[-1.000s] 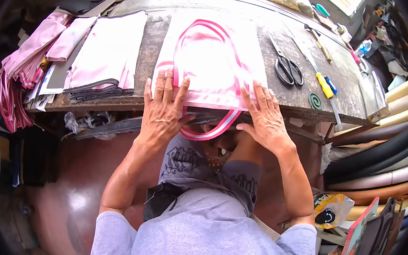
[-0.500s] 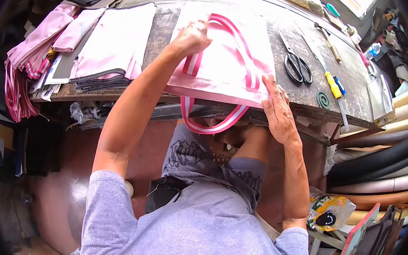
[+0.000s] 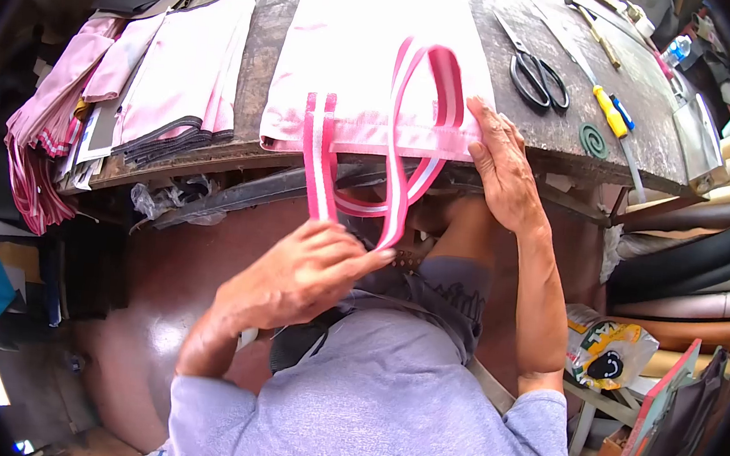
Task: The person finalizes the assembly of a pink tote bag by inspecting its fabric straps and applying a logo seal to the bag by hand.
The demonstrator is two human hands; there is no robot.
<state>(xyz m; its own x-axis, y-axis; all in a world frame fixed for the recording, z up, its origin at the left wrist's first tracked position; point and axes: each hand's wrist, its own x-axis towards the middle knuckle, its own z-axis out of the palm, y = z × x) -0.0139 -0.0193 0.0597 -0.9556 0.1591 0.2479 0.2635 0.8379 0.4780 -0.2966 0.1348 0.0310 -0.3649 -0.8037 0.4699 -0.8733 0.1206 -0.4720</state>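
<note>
A pale pink cloth bag [image 3: 353,62] lies flat on the worktable, its hemmed edge along the table's front. My left hand [image 3: 301,266] is closed around a pink-and-white striped strap [image 3: 319,172], pulled down past the table edge toward my body. That strap loops up over the bag on the right side. Below the hem hangs a second striped strap [image 3: 362,206], partly behind the first. Near the bag's lower right corner, my right hand [image 3: 507,167] rests with its fingers stretched out along the cloth edge.
Black-handled scissors [image 3: 538,80], a yellow-handled tool [image 3: 610,110] and a green coil [image 3: 593,141] lie on the right. Stacked pink panels [image 3: 184,64] and bundled straps [image 3: 32,164] are at left. Rolls of material [image 3: 683,269] are stacked beside the table at right.
My left hand has come down from the bag toward my body, drawing the upper strap over the table edge. My right hand stays at the bag's right corner.
</note>
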